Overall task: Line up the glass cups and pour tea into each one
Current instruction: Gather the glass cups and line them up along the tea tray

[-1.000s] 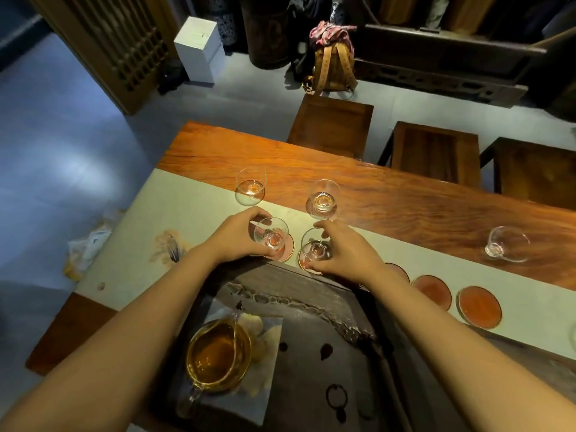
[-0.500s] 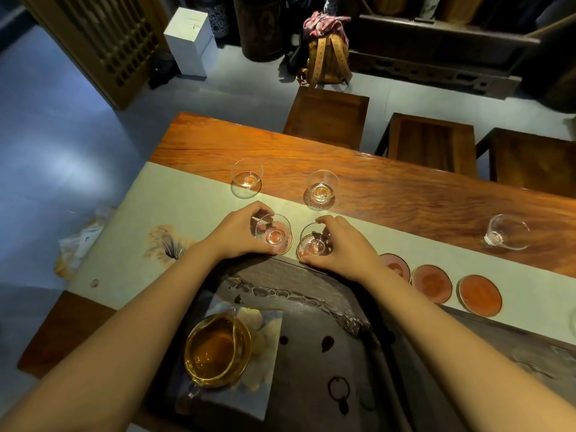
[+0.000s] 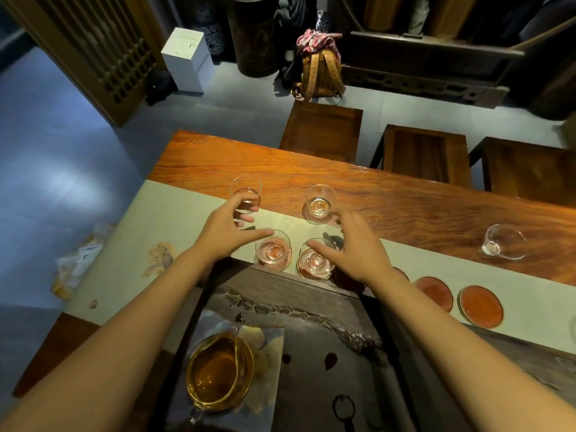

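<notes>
2 bare forearms reach in from the bottom edge. The left hand (image 3: 226, 227) and right hand (image 3: 358, 247) wear no visible sleeves, rings or watches.

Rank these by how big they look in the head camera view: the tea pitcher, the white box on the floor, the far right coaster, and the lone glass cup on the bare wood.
1. tea pitcher, though it sits nearest the camera
2. white box
3. far right coaster and lone glass cup: too alike to rank

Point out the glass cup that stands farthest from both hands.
The lone glass cup on the bare wood at the table's right end. The other four cluster around the left hand and right hand.
</notes>
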`<state>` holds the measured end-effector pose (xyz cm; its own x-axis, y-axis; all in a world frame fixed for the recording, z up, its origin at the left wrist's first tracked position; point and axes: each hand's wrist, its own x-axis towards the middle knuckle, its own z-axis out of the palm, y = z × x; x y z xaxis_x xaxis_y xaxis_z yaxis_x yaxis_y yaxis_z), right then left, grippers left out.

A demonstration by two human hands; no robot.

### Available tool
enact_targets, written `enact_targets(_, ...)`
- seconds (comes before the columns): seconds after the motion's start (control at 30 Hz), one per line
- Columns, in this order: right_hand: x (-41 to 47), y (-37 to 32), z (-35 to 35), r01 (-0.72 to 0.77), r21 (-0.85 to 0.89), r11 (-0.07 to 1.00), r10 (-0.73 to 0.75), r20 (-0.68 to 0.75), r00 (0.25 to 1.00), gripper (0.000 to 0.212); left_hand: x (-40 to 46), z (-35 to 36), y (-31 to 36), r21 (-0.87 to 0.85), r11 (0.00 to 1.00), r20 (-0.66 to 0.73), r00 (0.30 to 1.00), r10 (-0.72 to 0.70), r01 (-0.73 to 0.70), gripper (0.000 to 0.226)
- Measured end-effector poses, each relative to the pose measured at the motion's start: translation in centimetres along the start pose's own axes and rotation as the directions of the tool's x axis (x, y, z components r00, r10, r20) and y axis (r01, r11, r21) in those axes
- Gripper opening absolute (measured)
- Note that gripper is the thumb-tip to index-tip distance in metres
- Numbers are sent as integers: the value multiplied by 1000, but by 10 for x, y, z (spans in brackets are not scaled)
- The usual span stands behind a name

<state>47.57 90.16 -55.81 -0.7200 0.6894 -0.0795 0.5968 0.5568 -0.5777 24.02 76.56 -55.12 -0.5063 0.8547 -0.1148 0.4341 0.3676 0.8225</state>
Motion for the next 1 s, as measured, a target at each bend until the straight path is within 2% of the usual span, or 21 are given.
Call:
enact_targets(0.1, 25, 4, -10, -3, -10, 1000, 2, -67, 998, 87, 23, -14, 8, 11, 999, -157, 986, 51, -50, 71)
enact_targets(0.2, 51, 6, -15, -11, -33, 999, 9, -65, 998, 96, 50, -26, 8, 51, 998, -203, 978, 52, -42, 80)
enact_targets(0.4, 83, 10, -4, -13, -115, 993, 15, 21, 1000, 109, 84, -27, -23, 264, 964, -80, 997, 17, 4, 95)
enact_targets(0.57, 88, 14, 13, -30, -65, 997, 33, 48, 998, 117, 93, -14, -44, 196, 980, -26, 999, -32, 37, 103)
enact_targets(0.67, 88, 16, 17, -34, -37, 999, 35, 12, 999, 113, 97, -7, -49, 126, 991, -53, 998, -34, 41, 101)
enact_targets(0.87, 86, 21, 22, -34, -10, 999, 33, -85, 996, 83, 101, 0, -50, 48, 996, -79, 995, -65, 69, 92)
enact_targets(1.0, 86, 20, 22, -38, 6, 999, 38, -99, 994, 80, 99, 3, -51, 31, 995, -114, 989, -92, 96, 77)
